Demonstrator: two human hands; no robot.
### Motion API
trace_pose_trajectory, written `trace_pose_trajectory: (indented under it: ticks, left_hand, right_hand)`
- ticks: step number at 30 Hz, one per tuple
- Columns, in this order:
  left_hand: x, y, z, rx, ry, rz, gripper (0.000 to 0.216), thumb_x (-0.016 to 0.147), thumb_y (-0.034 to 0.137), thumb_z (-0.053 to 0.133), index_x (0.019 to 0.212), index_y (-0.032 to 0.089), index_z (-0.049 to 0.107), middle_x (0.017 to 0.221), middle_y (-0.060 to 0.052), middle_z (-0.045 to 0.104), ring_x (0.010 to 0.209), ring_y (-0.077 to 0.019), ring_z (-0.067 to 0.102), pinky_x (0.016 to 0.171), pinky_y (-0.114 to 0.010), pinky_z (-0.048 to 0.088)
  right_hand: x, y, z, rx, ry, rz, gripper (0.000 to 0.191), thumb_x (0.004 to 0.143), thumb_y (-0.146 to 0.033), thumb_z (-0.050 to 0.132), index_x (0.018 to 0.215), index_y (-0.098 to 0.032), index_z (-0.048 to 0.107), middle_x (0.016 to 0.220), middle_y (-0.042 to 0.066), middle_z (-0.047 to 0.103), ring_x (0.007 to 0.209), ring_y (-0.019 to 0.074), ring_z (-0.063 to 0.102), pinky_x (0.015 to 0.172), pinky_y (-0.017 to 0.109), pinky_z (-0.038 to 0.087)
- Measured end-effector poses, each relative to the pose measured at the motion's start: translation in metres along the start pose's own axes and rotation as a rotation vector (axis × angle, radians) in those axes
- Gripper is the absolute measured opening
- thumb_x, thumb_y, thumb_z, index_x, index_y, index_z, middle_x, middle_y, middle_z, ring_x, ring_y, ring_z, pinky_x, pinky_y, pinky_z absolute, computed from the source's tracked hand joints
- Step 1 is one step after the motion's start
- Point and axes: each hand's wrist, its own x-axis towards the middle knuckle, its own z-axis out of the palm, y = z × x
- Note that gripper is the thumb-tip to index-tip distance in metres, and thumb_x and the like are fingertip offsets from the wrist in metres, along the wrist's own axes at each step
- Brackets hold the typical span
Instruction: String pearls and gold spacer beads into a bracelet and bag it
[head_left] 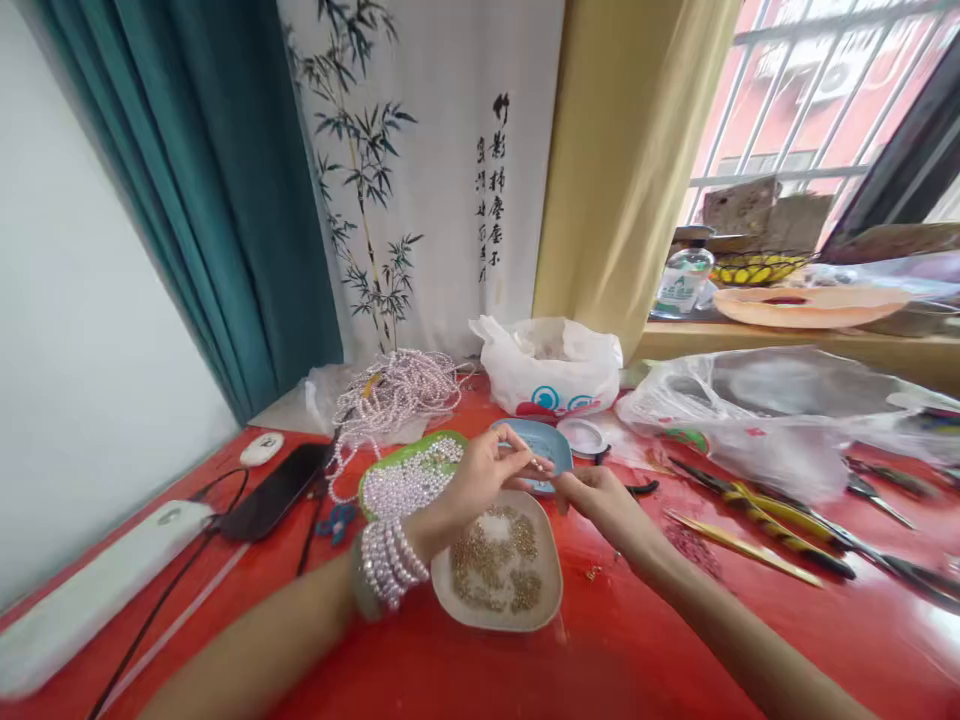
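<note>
My left hand [484,470] is closed in a pinch, with a few tiny gold-coloured beads [538,464] showing at its fingertips. Pearl bracelets [390,562] circle that wrist. Close beside it, my right hand [600,500] pinches something too small to make out. Both hands hover over the far edge of a pale square dish [496,617] holding many small gold beads [487,570]. Partly covered by my left hand, a blue dish [561,447] lies behind. A green tray [369,490] full of pearly beads [412,482] sits to the left.
Strings of pink pearls [405,390] pile up at the back left. Plastic bags [551,365] stand behind. Pliers [780,515] and yellow tweezers [742,547] lie at right. A phone [277,490], a white power strip [105,590] and cables occupy the left of the red table [600,640].
</note>
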Motion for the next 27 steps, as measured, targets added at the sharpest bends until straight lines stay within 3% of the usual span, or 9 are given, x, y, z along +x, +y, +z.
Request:
trace_pose_trajectory:
  ticks: [7,12,19,24,27]
  left_hand:
    - [-0.001,0.001,0.002,0.001,-0.007,-0.007,0.019,0.076,0.026,0.059,0.071,0.017,0.043,0.075,-0.005,0.067,0.073,-0.0181,0.065,0.06,-0.026,0.045]
    - [-0.003,0.003,0.001,0.012,-0.003,0.003,0.016,0.076,0.025,0.058,0.07,0.017,0.045,0.08,-0.006,0.066,0.076,-0.0172,0.064,0.061,-0.024,0.045]
    - [-0.002,0.002,0.0,0.012,-0.001,0.011,0.013,0.075,0.022,0.059,0.069,0.014,0.051,0.088,-0.007,0.064,0.081,-0.016,0.062,0.063,-0.024,0.046]
    - [-0.001,0.003,0.001,-0.03,0.023,-0.016,0.015,0.075,0.022,0.06,0.068,0.014,0.049,0.081,-0.006,0.064,0.076,-0.0143,0.061,0.065,-0.025,0.046]
    - [-0.001,0.005,0.001,-0.053,0.024,-0.035,0.015,0.074,0.023,0.061,0.069,0.015,0.049,0.079,-0.006,0.065,0.074,-0.0141,0.061,0.065,-0.026,0.046]
  right_hand:
    - [-0.004,-0.004,0.0,-0.03,0.015,0.03,0.046,0.073,-0.052,0.04,0.041,-0.019,0.04,0.041,-0.005,0.028,0.042,0.0098,0.03,0.047,0.026,0.02]
    - [-0.003,-0.003,-0.002,-0.051,0.04,0.05,0.041,0.074,-0.043,0.041,0.041,-0.02,0.037,0.041,-0.005,0.03,0.041,0.0099,0.03,0.047,0.026,0.02]
    - [-0.001,0.0,-0.003,-0.059,0.011,0.044,0.044,0.075,-0.05,0.042,0.043,-0.019,0.038,0.042,-0.004,0.032,0.042,0.0096,0.031,0.046,0.025,0.02]
    - [0.0,-0.001,-0.016,-0.027,-0.183,0.018,0.049,0.08,-0.056,0.031,0.057,-0.017,0.051,0.043,-0.007,0.028,0.04,0.0081,0.028,0.041,0.023,0.022]
    - [-0.002,0.002,-0.033,-0.045,-0.312,-0.007,0.052,0.081,-0.059,0.027,0.07,-0.016,0.054,0.046,-0.005,0.038,0.039,0.0079,0.034,0.04,0.021,0.028]
